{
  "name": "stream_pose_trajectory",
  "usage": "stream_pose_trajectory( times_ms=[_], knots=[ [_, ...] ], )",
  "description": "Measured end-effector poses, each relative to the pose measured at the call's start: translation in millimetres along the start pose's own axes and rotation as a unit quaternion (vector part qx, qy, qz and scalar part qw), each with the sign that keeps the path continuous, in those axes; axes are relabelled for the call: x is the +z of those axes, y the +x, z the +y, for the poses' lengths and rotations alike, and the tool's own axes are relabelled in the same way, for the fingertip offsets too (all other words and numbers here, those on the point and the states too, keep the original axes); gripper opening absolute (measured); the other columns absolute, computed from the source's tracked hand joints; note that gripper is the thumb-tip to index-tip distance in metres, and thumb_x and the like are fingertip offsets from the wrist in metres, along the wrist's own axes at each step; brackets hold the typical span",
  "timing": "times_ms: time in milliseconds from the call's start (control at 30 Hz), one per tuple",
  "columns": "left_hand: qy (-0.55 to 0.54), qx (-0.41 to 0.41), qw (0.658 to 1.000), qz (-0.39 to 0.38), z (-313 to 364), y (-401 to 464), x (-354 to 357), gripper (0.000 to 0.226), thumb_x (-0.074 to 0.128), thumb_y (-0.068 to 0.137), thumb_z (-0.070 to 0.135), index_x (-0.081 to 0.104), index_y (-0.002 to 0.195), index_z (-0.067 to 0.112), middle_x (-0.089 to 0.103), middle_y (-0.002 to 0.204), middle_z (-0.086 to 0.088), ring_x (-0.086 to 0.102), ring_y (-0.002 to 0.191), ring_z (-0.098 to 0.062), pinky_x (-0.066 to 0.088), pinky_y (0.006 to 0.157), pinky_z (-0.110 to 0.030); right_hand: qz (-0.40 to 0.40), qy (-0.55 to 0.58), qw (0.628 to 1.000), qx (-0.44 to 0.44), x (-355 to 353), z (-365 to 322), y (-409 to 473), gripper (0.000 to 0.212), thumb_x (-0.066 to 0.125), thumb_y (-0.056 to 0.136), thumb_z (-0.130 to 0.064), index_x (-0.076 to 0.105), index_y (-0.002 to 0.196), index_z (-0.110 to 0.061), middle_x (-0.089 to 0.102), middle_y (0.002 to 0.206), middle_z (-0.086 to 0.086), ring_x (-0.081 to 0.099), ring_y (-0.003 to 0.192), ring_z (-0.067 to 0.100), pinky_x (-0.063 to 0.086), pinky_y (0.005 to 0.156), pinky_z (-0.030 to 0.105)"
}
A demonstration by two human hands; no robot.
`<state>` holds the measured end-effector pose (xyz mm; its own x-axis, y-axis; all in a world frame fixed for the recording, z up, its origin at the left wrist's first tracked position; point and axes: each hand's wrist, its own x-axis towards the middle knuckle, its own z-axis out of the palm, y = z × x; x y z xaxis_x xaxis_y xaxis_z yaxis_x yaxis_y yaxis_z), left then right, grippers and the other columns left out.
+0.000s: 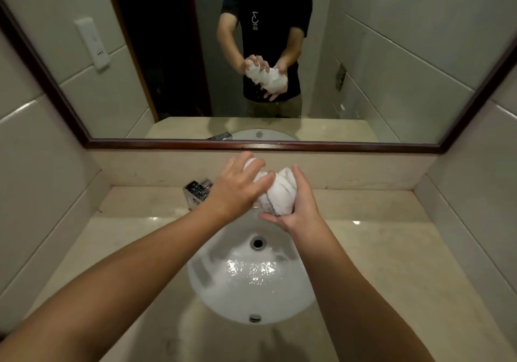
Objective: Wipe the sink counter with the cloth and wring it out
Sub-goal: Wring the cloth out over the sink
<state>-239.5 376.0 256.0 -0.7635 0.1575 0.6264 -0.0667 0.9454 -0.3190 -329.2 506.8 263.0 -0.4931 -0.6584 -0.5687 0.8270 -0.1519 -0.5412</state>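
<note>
Pale stone bench (391, 263) fills the near part of my view, wet-looking and glossy, with a round white sink (218, 300) sunk into it and water rippling in the bowl below the drain (257, 242). Above the far rim of the bowl both of my forearms reach in and meet on the white cloth (275, 191), which is bunched into a thick wad and held in the air over the basin, not lying on the bench. The right hand (298, 207) cups it from below and beside, fingers (272, 217) curled round the lower end. The left hand (237, 185) lies over the top, its fingers fairly straight and pressing down on the wad (the reflection suggests they bend round the far side, but I cannot tell how tightly). Just left of the hands sits a chrome tap (197, 191). Beyond that the backsplash rises to a dark-framed mirror (265, 146).

I judge the step in hand to be the wringing. Next calls for a firmer left grasp, then twisting the two ends against each other over the bowl.
</note>
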Motion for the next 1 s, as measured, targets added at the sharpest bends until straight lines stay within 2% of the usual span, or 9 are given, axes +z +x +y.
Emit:
stream_pose_trajectory(
  times_ms=[100, 233, 400, 467, 567, 700, 800, 900, 1000],
  knots=[
    [-0.031, -0.03, 0.999, -0.02, 2, 3, -6, 0.037, 0.069, 0.076, 0.004, 0.064, 0.112, 0.012, 0.06, 0.117, -0.021, 0.056, 0.107, -0.042, 0.055, 0.068, -0.046, 0.085, 0.027, 0.994, -0.067, 4, 1, 3, 0.076, 0.08, 0.047, -0.04, 0.067, 0.118, -0.019, 0.073, 0.11, 0.014, 0.072, 0.093, 0.037, 0.052, 0.086, 0.06],
    [-0.08, -0.078, 0.989, -0.101, 5, 5, -17, 0.076, 0.078, 0.071, 0.014, 0.044, 0.138, 0.021, 0.054, 0.132, -0.023, 0.054, 0.114, -0.041, 0.056, 0.077, -0.047, 0.097, 0.037, 0.979, -0.174, 0, 3, 0, 0.048, 0.074, 0.066, -0.017, 0.067, 0.113, -0.007, 0.072, 0.105, 0.02, 0.072, 0.088, 0.037, 0.058, 0.075, 0.053],
    [-0.078, -0.134, 0.97, -0.187, 5, 15, -32, 0.101, 0.08, 0.072, 0.034, 0.017, 0.152, 0.025, 0.057, 0.114, -0.009, 0.054, 0.101, -0.028, 0.052, 0.079, -0.039, 0.042, -0.047, 0.964, -0.259, -5, -5, -3, 0.03, 0.07, 0.065, -0.012, 0.066, 0.094, -0.007, 0.068, 0.083, 0.013, 0.069, 0.075, 0.028, 0.057, 0.067, 0.043],
    [-0.049, -0.145, 0.966, -0.21, 8, 18, -35, 0.099, 0.074, 0.077, 0.044, 0.015, 0.153, 0.021, 0.056, 0.117, -0.006, 0.053, 0.106, -0.024, 0.046, 0.092, -0.038, 0.033, -0.092, 0.955, -0.279, -5, -12, -5, 0.027, 0.069, 0.063, -0.013, 0.066, 0.089, -0.01, 0.067, 0.082, 0.012, 0.068, 0.077, 0.03, 0.057, 0.067, 0.043],
    [-0.045, -0.141, 0.962, -0.228, 11, 28, -41, 0.096, 0.07, 0.08, 0.05, 0.019, 0.153, 0.014, 0.056, 0.123, -0.006, 0.05, 0.118, -0.024, 0.018, 0.118, -0.043, 0.013, -0.142, 0.943, -0.301, -7, -24, -8, 0.029, 0.067, 0.073, -0.008, 0.071, 0.1, -0.019, 0.072, 0.089, 0.009, 0.07, 0.08, 0.026, 0.058, 0.069, 0.038],
    [-0.105, -0.182, 0.948, -0.237, 8, 40, -47, 0.092, 0.071, 0.078, 0.05, 0.026, 0.151, 0.018, 0.059, 0.127, -0.005, 0.055, 0.113, -0.026, 0.043, 0.097, -0.039, 0.043, -0.185, 0.91, -0.369, 1, -36, -16, 0.015, 0.068, 0.062, -0.013, 0.068, 0.077, -0.016, 0.067, 0.073, 0.004, 0.066, 0.073, 0.023, 0.053, 0.064, 0.036],
    [-0.219, -0.229, 0.929, -0.194, 5, 40, -48, 0.076, 0.078, 0.07, 0.038, 0.048, 0.138, 0.027, 0.067, 0.113, 0.001, 0.061, 0.103, -0.021, 0.049, 0.085, -0.032, 0.047, -0.24, 0.866, -0.436, 14, -42, -26, 0.01, 0.067, 0.061, -0.015, 0.059, 0.068, -0.015, 0.057, 0.064, -0.002, 0.055, 0.061, 0.014, 0.045, 0.055, 0.028],
    [-0.274, -0.276, 0.905, -0.171, 5, 38, -43, 0.053, 0.081, 0.061, 0.033, 0.062, 0.111, 0.03, 0.068, 0.094, 0.007, 0.063, 0.088, -0.018, 0.044, 0.073, -0.025, 0.056, -0.326, 0.797, -0.506, 25, -47, -31, 0.016, 0.069, 0.061, -0.021, 0.053, 0.062, -0.02, 0.052, 0.06, -0.009, 0.049, 0.057, 0.012, 0.041, 0.052, 0.028],
    [-0.353, -0.315, 0.862, -0.181, 4, 37, -39, 0.035, 0.08, 0.057, 0.028, 0.059, 0.085, 0.026, 0.066, 0.08, 0.003, 0.064, 0.078, -0.023, 0.047, 0.068, -0.028, 0.057, -0.407, 0.71, -0.572, 38, -50, -33, 0.025, 0.067, 0.061, -0.035, 0.056, 0.065, -0.013, 0.055, 0.061, -0.003, 0.054, 0.059, 0.021, 0.044, 0.054, 0.032]
  ],
)
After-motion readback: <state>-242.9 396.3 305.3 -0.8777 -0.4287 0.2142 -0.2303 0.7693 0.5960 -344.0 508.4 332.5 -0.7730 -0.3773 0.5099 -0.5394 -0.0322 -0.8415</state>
